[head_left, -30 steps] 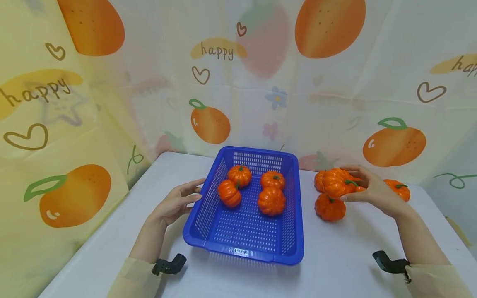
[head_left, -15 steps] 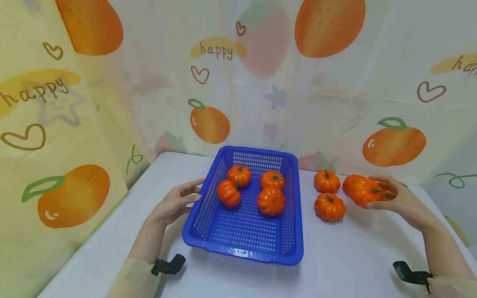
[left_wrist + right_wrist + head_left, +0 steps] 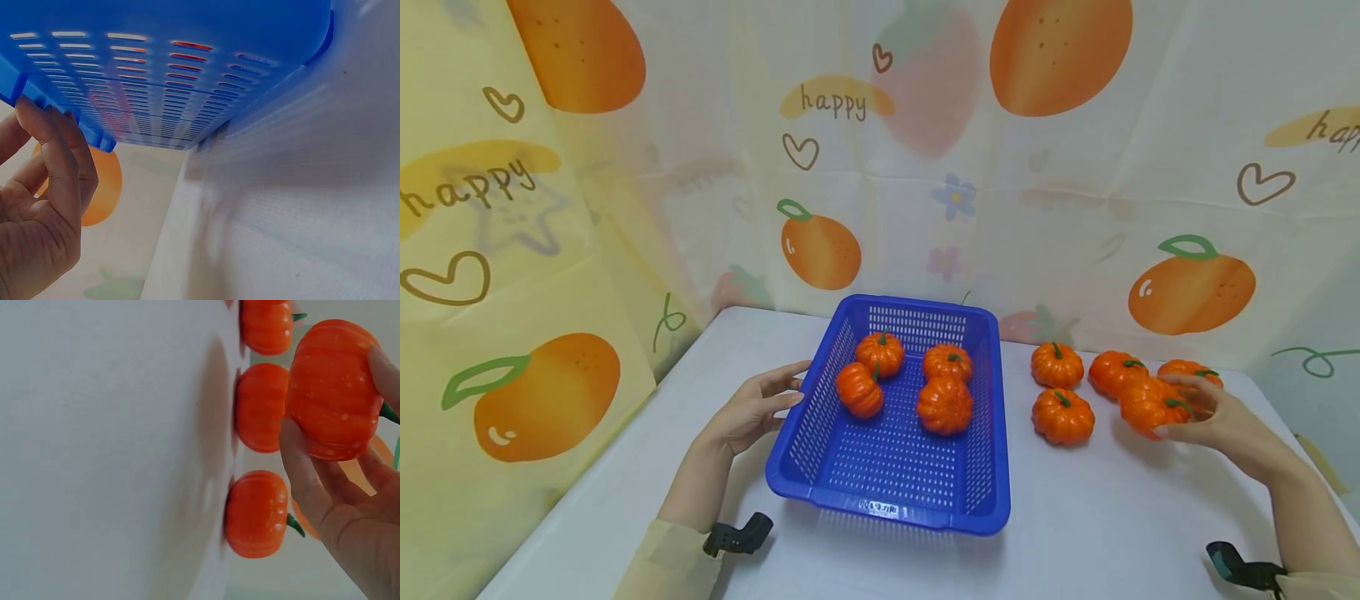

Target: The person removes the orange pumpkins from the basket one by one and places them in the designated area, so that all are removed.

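Note:
My right hand holds a small orange toy pumpkin with a green stem. In the right wrist view, thumb and fingers grip this pumpkin from its sides, and a gap shows between it and the tabletop. Behind it stand two similar pumpkins, one to its left and another partly hidden by my fingers. At the left rim of a blue plastic basket, my left hand holds on with bent fingers. The left wrist view shows those fingertips hooked at the rim's lip.
Several pumpkins sit in the basket's far half, including one at the right. Between basket and right hand, two more pumpkins, one far and one near, stand on the white table. A printed curtain hangs behind.
My right hand has carried its pumpkin rightward and lower, away from the two pumpkins beside the basket. Pumpkins behind it have come into view. The left hand and basket have stayed put.

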Tool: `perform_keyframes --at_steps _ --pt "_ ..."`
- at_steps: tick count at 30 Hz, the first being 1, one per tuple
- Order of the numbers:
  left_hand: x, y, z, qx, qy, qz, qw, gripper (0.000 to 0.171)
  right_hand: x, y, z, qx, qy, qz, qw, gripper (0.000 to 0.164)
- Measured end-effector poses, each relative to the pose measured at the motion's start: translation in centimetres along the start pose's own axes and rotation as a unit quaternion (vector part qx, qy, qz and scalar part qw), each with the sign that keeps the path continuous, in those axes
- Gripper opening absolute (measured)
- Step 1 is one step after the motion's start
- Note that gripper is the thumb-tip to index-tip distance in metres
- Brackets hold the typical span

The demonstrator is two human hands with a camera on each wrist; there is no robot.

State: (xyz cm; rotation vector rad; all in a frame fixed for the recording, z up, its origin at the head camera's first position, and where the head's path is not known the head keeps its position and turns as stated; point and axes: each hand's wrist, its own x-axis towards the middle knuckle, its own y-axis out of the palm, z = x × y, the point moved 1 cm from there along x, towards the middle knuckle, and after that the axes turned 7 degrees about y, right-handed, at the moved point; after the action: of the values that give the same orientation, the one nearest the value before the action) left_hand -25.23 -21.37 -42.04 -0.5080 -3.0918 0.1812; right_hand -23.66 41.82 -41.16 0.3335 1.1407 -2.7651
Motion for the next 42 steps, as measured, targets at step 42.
perform_keyframes --at_steps 42 --pt "0.1 -0.5 0.4 -0.013 0.017 0.029 0.9993 0.061 0.7 2.2 -0.7 0.002 0.018 0.020 1.000 0.083"
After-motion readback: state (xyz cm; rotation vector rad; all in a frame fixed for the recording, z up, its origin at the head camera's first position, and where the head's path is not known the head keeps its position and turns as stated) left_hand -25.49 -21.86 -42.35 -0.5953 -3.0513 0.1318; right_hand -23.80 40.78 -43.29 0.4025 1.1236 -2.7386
